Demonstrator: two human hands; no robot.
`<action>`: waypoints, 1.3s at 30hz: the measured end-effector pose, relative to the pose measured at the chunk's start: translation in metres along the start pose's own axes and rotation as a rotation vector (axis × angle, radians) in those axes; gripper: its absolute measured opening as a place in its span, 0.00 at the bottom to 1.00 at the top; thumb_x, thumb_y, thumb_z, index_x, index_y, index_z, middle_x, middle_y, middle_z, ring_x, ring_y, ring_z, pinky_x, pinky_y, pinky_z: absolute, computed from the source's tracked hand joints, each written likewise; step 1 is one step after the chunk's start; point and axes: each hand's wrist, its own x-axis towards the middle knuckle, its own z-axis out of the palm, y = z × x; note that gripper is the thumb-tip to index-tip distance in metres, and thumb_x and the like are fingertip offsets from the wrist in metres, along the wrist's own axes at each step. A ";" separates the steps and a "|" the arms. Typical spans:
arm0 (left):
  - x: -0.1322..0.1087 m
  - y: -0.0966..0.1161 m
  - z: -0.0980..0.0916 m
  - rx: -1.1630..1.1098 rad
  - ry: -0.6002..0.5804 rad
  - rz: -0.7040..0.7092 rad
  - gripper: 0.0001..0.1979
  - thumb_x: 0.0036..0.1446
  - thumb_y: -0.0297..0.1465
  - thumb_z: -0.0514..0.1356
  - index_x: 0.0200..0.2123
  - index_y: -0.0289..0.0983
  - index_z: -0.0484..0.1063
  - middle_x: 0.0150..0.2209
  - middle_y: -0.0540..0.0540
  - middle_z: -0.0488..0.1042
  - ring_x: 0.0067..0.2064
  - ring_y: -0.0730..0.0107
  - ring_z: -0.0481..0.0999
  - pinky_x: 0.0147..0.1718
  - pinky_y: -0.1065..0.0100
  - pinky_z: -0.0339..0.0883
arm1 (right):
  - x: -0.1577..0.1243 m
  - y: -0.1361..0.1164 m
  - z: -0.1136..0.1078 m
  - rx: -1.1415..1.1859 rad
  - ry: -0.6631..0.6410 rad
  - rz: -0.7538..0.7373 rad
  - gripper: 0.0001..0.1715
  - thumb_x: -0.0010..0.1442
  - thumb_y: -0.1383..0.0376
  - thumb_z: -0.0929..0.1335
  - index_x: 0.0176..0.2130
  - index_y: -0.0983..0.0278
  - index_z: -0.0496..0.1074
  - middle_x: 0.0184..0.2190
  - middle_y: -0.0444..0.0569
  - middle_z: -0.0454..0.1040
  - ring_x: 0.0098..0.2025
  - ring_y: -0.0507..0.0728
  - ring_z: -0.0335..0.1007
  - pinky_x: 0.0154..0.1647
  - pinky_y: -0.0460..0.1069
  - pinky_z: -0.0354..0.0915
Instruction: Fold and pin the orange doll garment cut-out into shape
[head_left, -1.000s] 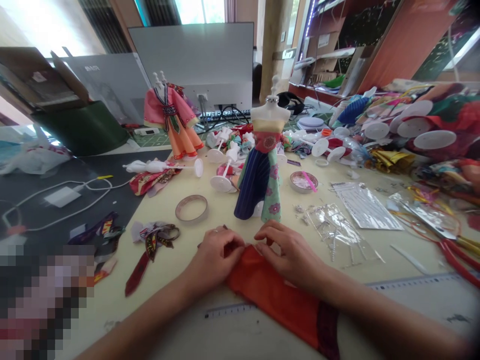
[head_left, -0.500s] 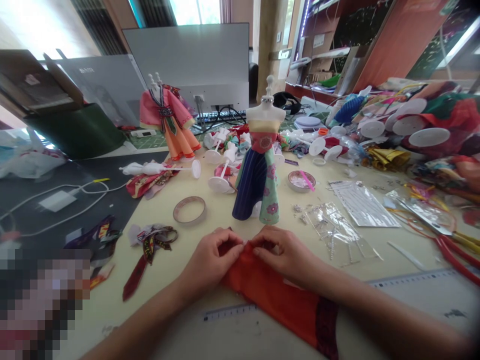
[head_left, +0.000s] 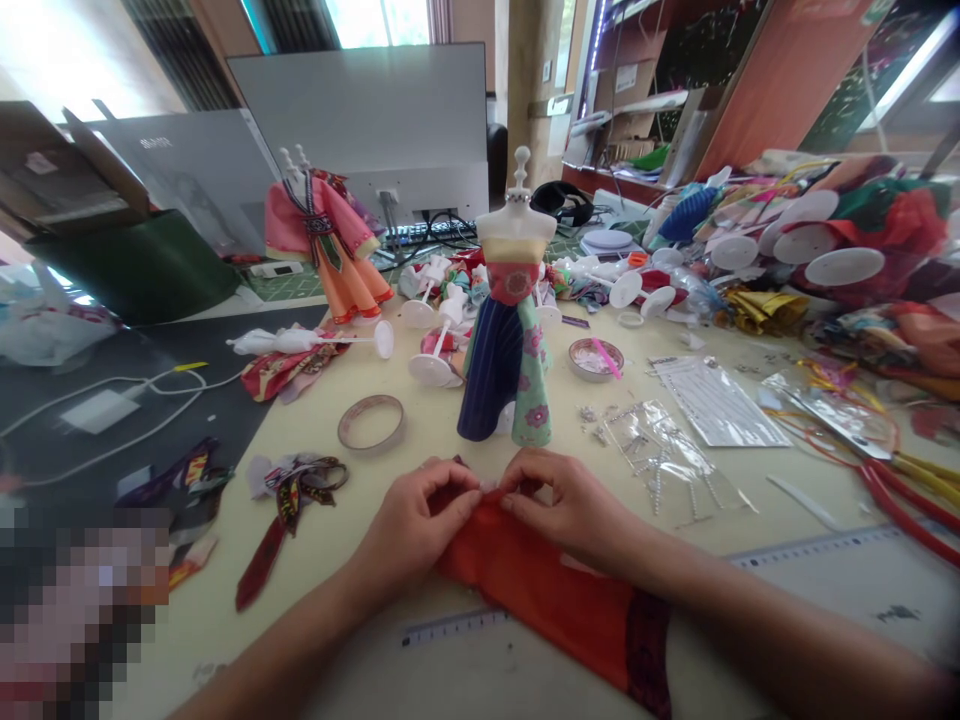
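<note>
Both hands pinch the upper edge of a piece of red-orange fabric (head_left: 540,590) with a dark patterned border at its lower right end. My left hand (head_left: 420,520) grips it with thumb and forefinger, and my right hand (head_left: 559,500) does the same a short way to the right. A small whitish bit shows between the fingertips, too small to name. Just beyond the hands stands a white mini mannequin (head_left: 517,225) in a yellow and red bodice with a navy and mint floral skirt. Beneath the fabric lies a clear ruler (head_left: 454,630), partly covered.
Left of the hands are a tape roll (head_left: 371,424) and fabric scraps (head_left: 289,490). To the right lie a bag of bead strings (head_left: 667,460), a small dish (head_left: 595,360) and red-handled scissors (head_left: 900,500). A second dressed mannequin (head_left: 326,235) and piled doll stands (head_left: 817,240) are behind.
The view has shifted slightly, so everything sits a little further left. Both hands keep their pinch on the fabric, with only slight finger movement.
</note>
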 end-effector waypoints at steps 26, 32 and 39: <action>-0.003 -0.007 0.008 0.197 0.212 0.201 0.04 0.55 0.28 0.56 0.31 0.38 0.71 0.35 0.46 0.75 0.42 0.63 0.73 0.46 0.59 0.63 | 0.001 -0.001 0.007 0.189 -0.067 0.069 0.12 0.56 0.66 0.63 0.22 0.65 0.62 0.18 0.39 0.57 0.22 0.47 0.51 0.21 0.44 0.49; -0.007 -0.005 0.013 0.389 0.296 0.419 0.05 0.54 0.24 0.55 0.31 0.39 0.67 0.36 0.48 0.77 0.47 0.63 0.73 0.59 0.49 0.46 | 0.001 0.002 0.009 0.241 -0.081 0.096 0.11 0.54 0.66 0.63 0.22 0.65 0.63 0.18 0.39 0.59 0.22 0.47 0.52 0.22 0.44 0.51; -0.008 -0.007 0.020 0.415 0.309 0.448 0.05 0.54 0.23 0.54 0.32 0.38 0.65 0.31 0.50 0.75 0.36 0.69 0.75 0.59 0.51 0.49 | 0.002 -0.002 0.008 0.271 -0.087 0.097 0.10 0.54 0.66 0.63 0.22 0.65 0.65 0.20 0.41 0.63 0.23 0.48 0.55 0.23 0.44 0.53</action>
